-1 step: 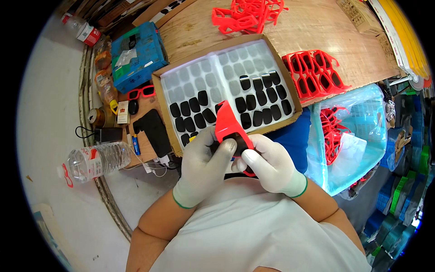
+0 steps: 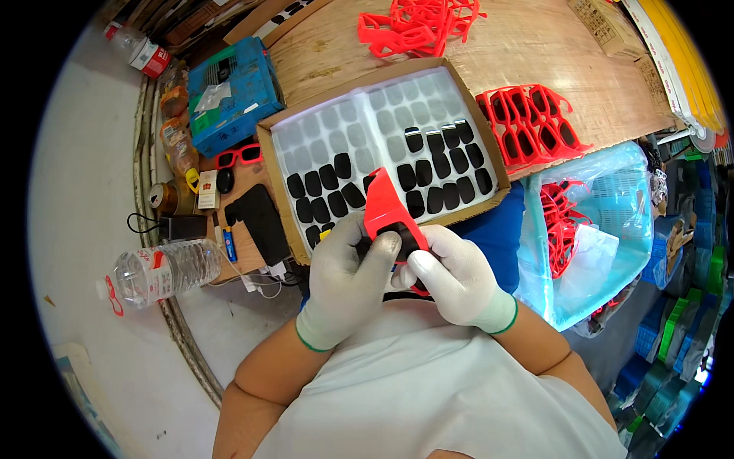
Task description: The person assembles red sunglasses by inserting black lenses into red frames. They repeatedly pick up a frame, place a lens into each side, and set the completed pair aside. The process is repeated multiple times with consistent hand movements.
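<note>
Both my hands, in white gloves with green cuffs, hold a red sunglasses frame (image 2: 388, 206) over the near edge of a lens box. My left hand (image 2: 348, 268) grips it from the left, its thumb pressed on a dark lens (image 2: 404, 239). On the other side, my right hand (image 2: 461, 271) pinches the frame between thumb and fingers. The frame is tilted, and its lower part is mostly hidden by the gloves. Beneath it, the cardboard box (image 2: 501, 174) holds a white tray with rows of dark lenses (image 2: 441, 165); its farther pockets look pale.
To the right lie red sunglasses (image 2: 527, 126) in rows, above a blue basket (image 2: 638, 222) lined with plastic and holding red frames. More red frames (image 2: 420, 27) are piled at the back. On the left are a blue case (image 2: 241, 115), a black phone-like slab (image 2: 264, 226) and a large bottle (image 2: 168, 271).
My left hand and forearm have shifted very slightly to the right. Both hands keep their grip on the red sunglasses frame.
</note>
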Motion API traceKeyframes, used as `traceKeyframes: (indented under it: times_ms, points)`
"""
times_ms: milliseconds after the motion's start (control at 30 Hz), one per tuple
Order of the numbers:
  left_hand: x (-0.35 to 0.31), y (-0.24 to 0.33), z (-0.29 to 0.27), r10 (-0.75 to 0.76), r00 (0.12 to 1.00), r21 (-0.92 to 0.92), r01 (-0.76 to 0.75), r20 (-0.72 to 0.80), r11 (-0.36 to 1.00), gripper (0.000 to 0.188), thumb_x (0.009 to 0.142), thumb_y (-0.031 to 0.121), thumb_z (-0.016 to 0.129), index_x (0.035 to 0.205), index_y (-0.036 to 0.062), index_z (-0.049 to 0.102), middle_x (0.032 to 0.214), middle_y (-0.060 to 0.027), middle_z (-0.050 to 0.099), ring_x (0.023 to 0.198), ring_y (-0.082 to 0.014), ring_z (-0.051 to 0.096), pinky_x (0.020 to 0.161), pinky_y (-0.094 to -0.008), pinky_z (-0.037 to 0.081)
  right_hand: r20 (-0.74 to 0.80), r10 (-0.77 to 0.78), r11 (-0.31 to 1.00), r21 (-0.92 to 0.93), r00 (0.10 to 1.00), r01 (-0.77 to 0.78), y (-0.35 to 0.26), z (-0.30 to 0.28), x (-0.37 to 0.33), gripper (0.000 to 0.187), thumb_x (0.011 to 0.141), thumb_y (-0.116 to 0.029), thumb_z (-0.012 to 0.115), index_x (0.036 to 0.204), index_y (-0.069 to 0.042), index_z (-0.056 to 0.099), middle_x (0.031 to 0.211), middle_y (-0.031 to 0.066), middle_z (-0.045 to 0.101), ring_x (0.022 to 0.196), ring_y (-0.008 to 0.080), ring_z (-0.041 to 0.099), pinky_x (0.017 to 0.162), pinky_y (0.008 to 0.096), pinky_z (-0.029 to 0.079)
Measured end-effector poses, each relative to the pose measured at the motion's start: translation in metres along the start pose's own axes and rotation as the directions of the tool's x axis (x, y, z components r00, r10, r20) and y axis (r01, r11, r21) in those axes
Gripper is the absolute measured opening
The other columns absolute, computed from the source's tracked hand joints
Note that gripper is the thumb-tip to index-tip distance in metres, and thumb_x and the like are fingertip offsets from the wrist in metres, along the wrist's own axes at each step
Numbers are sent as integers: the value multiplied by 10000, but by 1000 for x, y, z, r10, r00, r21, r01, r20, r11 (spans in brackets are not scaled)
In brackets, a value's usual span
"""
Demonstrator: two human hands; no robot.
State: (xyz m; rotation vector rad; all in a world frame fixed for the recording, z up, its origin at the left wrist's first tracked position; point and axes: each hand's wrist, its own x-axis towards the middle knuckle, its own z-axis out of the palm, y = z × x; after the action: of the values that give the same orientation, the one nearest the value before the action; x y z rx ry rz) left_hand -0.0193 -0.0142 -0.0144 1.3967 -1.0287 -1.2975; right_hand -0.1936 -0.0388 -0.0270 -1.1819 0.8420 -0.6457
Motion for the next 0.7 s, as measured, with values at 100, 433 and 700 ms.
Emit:
traceKeyframes:
  times_ms: [100,433,700]
  points:
    - [4,-8,2,77,996,105,-71,-49,992,148,955,104,605,1036,-11,652,870,-68,654,744,-89,595,676,-271,499,-52,-26,993,-114,998,20,-7,3,2,166,1018,-98,486,1074,27,581,777,76,647,697,151,641,688,290,516]
    - [-3,4,-11,-26,997,11,25,72,1000,154,937,78,615,1026,-29,680,863,-44,687,760,-70,601,669,-256,499,59,-3,998,-56,998,7,-9,-7,-1,286,995,-72,479,1242,31,582,839,54,691,777,127,668,759,263,526]
    - [-9,24,-15,-59,979,-130,86,196,988,158,897,-3,607,1018,-33,704,874,-54,701,798,-87,618,698,-251,496,155,-60,985,-150,986,84,-9,-13,-4,162,981,-112,534,1017,-22,664,751,32,689,682,121,652,680,264,528]
